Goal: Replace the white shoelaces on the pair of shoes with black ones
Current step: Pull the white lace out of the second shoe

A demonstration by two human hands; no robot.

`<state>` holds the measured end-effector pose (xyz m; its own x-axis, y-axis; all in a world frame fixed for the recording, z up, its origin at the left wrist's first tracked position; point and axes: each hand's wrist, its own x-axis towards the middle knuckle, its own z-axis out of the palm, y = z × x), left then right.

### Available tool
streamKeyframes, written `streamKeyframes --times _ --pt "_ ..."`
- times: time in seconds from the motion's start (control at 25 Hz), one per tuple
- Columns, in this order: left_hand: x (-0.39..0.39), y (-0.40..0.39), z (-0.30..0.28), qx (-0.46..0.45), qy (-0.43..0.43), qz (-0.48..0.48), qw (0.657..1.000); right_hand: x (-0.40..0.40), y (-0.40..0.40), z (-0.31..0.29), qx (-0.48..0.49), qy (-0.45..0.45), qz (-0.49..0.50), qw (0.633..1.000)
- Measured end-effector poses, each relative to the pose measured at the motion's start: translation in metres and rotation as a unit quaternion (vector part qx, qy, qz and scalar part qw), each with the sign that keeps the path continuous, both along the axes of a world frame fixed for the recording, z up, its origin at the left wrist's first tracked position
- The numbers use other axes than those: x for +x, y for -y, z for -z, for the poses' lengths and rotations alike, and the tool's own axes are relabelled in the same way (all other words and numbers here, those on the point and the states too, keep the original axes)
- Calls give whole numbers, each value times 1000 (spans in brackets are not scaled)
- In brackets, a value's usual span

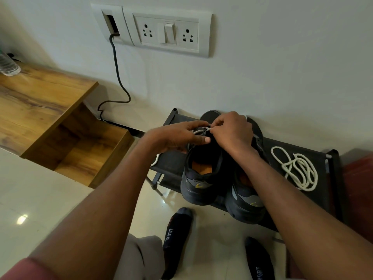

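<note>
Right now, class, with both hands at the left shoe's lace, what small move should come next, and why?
Probably draw the white lace out of its eyelet. Both the left hand and right hand pinch it on the left shoe, while another white lace already lies loose on the rack.

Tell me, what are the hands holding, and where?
Both hands, left and right, pinch the white lace still on the left shoe, near its toe end.

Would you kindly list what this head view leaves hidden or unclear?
- Left shoe eyelets: covered by both hands, left hand and right hand.
- Right shoe lacing: hidden under the right forearm.
- Black laces: none visible.
- Bottle: cut off by the left edge.
</note>
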<state>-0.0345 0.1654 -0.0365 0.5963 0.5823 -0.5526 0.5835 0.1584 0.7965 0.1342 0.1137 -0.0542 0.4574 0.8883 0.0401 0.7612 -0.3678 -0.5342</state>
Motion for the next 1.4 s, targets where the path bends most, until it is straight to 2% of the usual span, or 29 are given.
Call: streamKeyframes --times 0.12,0.2,0.28,0.4,0.52,0.76,0.92,1.08,1.16,1.2,1.24,1.28,1.32,1.36,1.4 --pt "0 0 0 -21 7 -5 1000 9 -4 5 -7 -156 99 983" --pt "1 1 0 -27 11 -4 1000 16 -6 5 12 -282 146 948" --pt "1 0 1 -22 6 -4 1000 26 -6 2 47 -323 144 934" --pt "3 -1 2 -19 9 -11 1000 33 -4 -4 71 -189 -15 979" --pt "5 1 1 -21 21 -16 999 20 -2 4 19 -66 -134 989" --pt "7 5 -1 -5 11 -20 1000 8 -3 -2 -25 36 -86 995" --pt "8 4 -2 5 4 -17 1000 11 0 -11 -97 48 -133 985" --pt "10 4 -1 19 -2 -22 1000 0 1 -7 -30 79 -94 992" --pt "8 4 -2 24 -6 -17 1000 -2 1 -1 11 21 -35 999" --pt "8 4 -2 27 -10 -10 1000 3 -1 1 38 -56 32 997" --pt "7 4 -3 29 -15 -3 999 9 -2 0 69 -151 111 980" --pt "6 3 -3 30 -17 2 999 16 -3 0 93 -243 188 947" --pt "5 3 -3 30 -19 5 999 21 -3 2 112 -291 226 923" --pt "5 3 -3 29 -23 5 999 23 -4 1 114 -266 212 933" --pt "5 3 -3 26 -25 3 999 24 -4 1 112 -198 148 962"
